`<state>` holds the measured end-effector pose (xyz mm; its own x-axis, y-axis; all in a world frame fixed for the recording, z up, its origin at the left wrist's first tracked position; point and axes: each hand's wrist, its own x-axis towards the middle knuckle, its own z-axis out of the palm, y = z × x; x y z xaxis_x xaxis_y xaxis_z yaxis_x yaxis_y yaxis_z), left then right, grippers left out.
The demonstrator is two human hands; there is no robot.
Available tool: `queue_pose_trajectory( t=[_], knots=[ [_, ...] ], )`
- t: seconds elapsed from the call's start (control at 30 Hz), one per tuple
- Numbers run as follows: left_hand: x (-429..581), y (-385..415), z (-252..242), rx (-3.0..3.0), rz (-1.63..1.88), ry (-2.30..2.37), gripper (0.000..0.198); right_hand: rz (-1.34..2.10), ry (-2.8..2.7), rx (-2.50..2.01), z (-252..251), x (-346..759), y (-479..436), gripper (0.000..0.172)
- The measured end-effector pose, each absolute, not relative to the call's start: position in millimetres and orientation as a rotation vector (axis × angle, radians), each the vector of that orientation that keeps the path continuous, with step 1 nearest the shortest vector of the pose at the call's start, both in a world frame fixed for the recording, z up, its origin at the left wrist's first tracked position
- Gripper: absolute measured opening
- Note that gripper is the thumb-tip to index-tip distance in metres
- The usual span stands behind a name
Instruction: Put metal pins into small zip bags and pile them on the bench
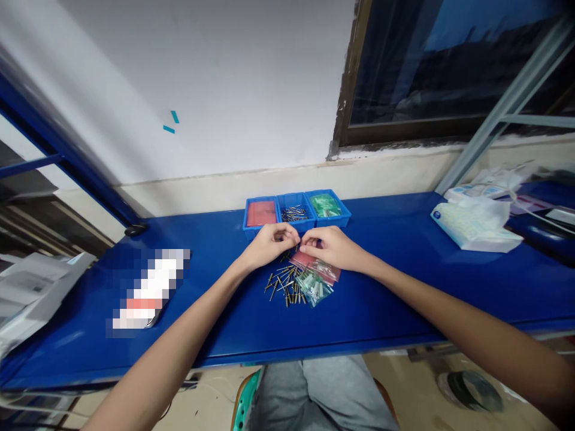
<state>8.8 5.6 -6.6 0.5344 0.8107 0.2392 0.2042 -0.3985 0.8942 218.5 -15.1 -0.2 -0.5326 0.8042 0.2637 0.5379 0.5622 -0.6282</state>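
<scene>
My left hand (272,242) and my right hand (330,246) meet over the middle of the blue table (404,293), fingers pinched together at a tiny item I cannot make out. Just below them lies a heap of small metal pins (283,282). Beside the pins lie a red-tinted plastic bag (320,266) and a green-tinted bag (314,288). Behind the hands stand three small blue bins in a row: the left bin (260,214) with red bags, the middle bin (294,211) with metal pins, the right bin (327,206) with green bags.
A pack of white tissues (474,224) and other white packages lie at the right end of the table. A blurred-out object (148,290) lies on the left. Papers (31,287) sit at the far left. A wall and a dark window stand behind.
</scene>
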Motion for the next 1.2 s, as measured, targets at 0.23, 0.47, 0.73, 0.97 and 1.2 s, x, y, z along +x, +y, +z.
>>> queue_pose_trajectory(
  t=[0.23, 0.47, 0.73, 0.97, 1.2],
  knots=[
    [12.5, 4.9, -8.3, 1.754, 1.034, 0.816, 0.009, 0.801, -2.099, -1.030, -4.7, 215.9, -12.8, 0.011],
    [10.7, 4.4, -9.2, 1.835, 1.042, 0.801, 0.023, 0.632, -2.071, -1.076, -8.1, 214.8, -13.2, 0.013],
    [13.0, -4.3, -7.4, 2.439, 1.084, 0.910, 0.012, 0.429, -2.032, -1.076, -7.1, 215.6, -12.9, 0.015],
    [15.9, -4.6, -11.2, 2.422, 1.132, 0.869, 0.035, 0.480, -1.974, -1.024, -4.7, 215.8, -13.9, 0.014],
    [19.8, -8.4, -10.3, 2.167, 1.219, 0.930, 0.021, 0.462, -2.042, -1.028, -10.5, 212.5, -15.9, 0.012]
  ],
)
